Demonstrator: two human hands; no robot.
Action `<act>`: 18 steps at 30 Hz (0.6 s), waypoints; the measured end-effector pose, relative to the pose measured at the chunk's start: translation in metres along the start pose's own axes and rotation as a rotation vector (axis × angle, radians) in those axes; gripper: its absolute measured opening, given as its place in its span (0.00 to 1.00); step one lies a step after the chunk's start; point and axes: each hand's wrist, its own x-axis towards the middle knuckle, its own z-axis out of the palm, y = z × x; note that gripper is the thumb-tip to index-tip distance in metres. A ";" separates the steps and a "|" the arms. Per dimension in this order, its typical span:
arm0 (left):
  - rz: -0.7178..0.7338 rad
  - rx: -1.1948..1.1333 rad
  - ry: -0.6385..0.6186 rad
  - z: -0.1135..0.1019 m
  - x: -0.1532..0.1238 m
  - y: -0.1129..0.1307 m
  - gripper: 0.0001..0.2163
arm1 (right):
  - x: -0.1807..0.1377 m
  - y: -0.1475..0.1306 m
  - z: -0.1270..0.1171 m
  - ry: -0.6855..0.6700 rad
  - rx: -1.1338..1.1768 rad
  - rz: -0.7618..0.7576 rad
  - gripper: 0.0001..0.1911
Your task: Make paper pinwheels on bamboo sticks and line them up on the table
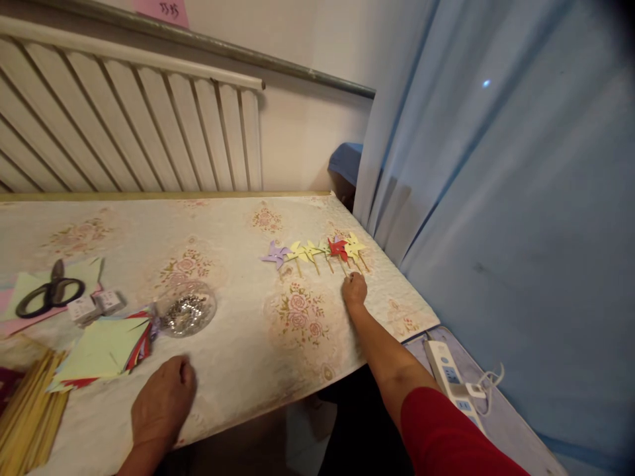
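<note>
My right hand (pixel 356 289) is closed at the stick of a red pinwheel (pixel 338 249), its fingers low beside the row. Along that row lie a purple pinwheel (pixel 275 254), several yellow ones such as the yellow pinwheel (pixel 354 245) at the right end, and a partly covered green one. Their thin sticks point toward me. My left hand (pixel 163 400) rests as a loose fist near the table's front edge, with nothing visible in it. Close to it are a stack of coloured paper squares (pixel 106 347) and a clear round dish (pixel 189 309) of small shiny pieces.
Black-handled scissors (pixel 51 294) lie on paper sheets at the left, by two small white boxes (pixel 96 306). A bundle of wooden sticks (pixel 34 410) fills the near left corner. A radiator (pixel 129 119) stands behind the table; a blue curtain (pixel 496 218) and power strip (pixel 451 377) are right.
</note>
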 end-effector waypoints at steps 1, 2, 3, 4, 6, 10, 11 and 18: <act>0.003 0.004 0.000 0.000 0.000 0.000 0.17 | -0.001 0.001 0.000 0.026 0.020 0.012 0.15; 0.005 0.008 0.002 -0.001 0.000 0.000 0.17 | -0.002 0.002 0.001 0.052 0.039 0.028 0.16; 0.006 0.010 0.004 -0.001 0.000 0.001 0.17 | -0.003 0.003 0.001 0.079 0.057 0.047 0.17; 0.008 0.011 0.004 -0.001 0.000 0.001 0.16 | -0.005 0.004 0.000 0.104 0.073 0.068 0.18; 0.010 0.015 0.007 -0.002 -0.001 0.002 0.16 | -0.012 0.006 -0.001 0.148 0.102 0.105 0.19; 0.017 0.037 0.057 -0.003 -0.004 0.005 0.15 | -0.034 0.010 -0.007 0.191 0.156 0.133 0.19; 0.022 0.035 0.068 -0.003 -0.005 0.006 0.14 | -0.041 0.010 -0.010 0.193 0.168 0.132 0.19; 0.051 0.059 0.146 -0.003 -0.014 0.008 0.12 | -0.093 0.006 -0.025 0.150 0.222 0.090 0.17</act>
